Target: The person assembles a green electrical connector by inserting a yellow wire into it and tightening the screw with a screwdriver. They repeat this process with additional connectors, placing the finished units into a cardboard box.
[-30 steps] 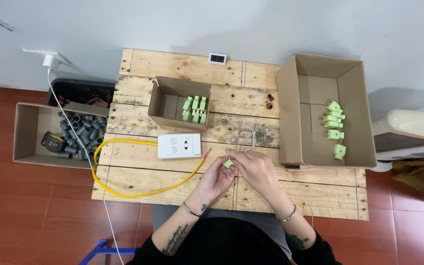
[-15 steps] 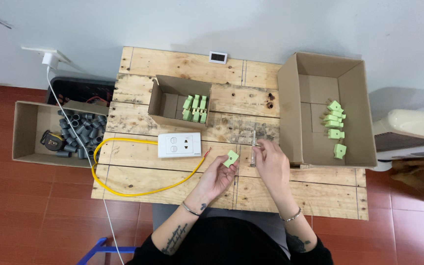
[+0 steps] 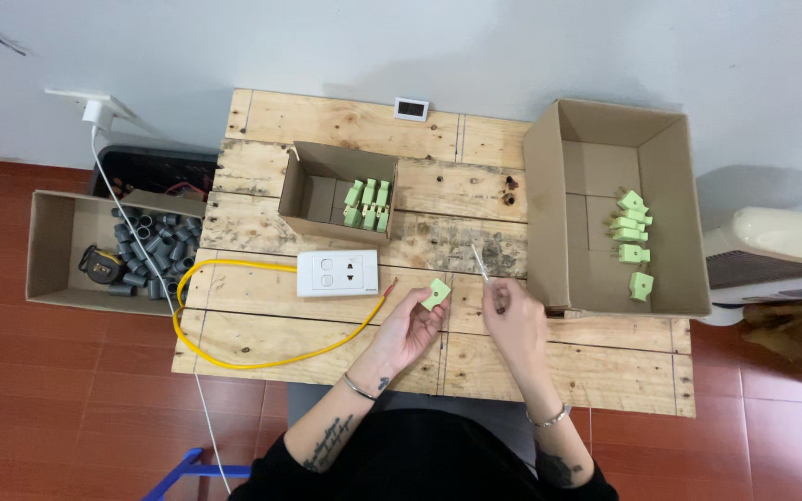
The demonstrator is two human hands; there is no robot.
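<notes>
A: The hands have drawn apart since a second ago. Then they met over one small piece near the front edge of the surface (image 3: 327,121); now the left hand (image 3: 412,327) keeps the green part (image 3: 436,294) alone.

B: And the right hand (image 3: 510,320)?

A: It has shifted right and holds a thin tool (image 3: 480,263), fingers clenched on its lower end. What sort of tool, I cannot tell.

B: How is the part held?

A: Pinched at the left fingertips, raised above the front middle of the surface. It lies just left of the tool, a small gap between. The tool's long axis runs from the right hand up and slightly left, tip toward the back edge. The left hand is the nearer, since it grips the part.

B: Boxes?

A: A small open box (image 3: 336,190) at the back-centre holds upright green parts (image 3: 367,204). A big box (image 3: 614,209) at the right edge holds loose green parts (image 3: 631,243). A floor box (image 3: 67,250) past the left edge holds grey rings (image 3: 155,250).

B: Anything else?

A: A white socket plate (image 3: 337,273) left of centre, a yellow wire (image 3: 234,320) looping from it toward the front-left corner, and a small white display (image 3: 411,109) at the back edge.
</notes>
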